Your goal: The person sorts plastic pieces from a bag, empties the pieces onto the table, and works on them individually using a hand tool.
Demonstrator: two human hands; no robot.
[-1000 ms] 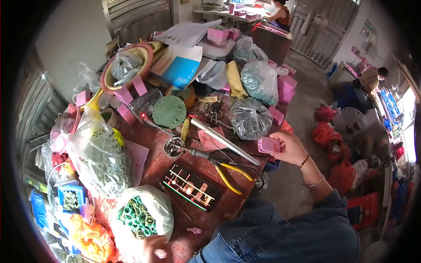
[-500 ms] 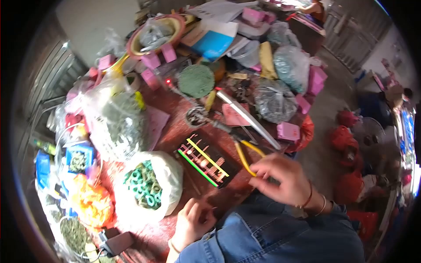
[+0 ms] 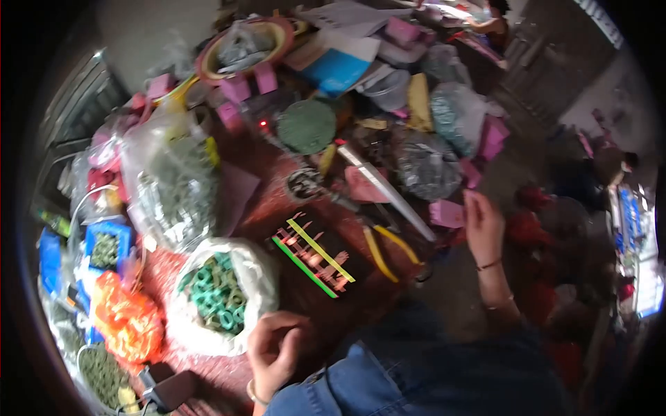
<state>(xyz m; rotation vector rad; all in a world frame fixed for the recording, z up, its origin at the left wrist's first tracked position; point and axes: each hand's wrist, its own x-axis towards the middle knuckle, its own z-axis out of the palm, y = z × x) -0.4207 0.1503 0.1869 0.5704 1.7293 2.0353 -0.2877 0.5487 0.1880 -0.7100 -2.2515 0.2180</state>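
The right hand (image 3: 485, 225) is hovering at the pink box (image 3: 445, 213) on the table's (image 3: 166, 262) far right edge; blur is hiding whether its fingertips are touching or gripping; the left hand (image 3: 276, 348) is curling loosely beside the bag (image 3: 260, 267) of green rings (image 3: 215, 295), its palm hiding any contents; the box is looking light, fairly stiff, perhaps slippery, so opposite sides are offering the best hold.
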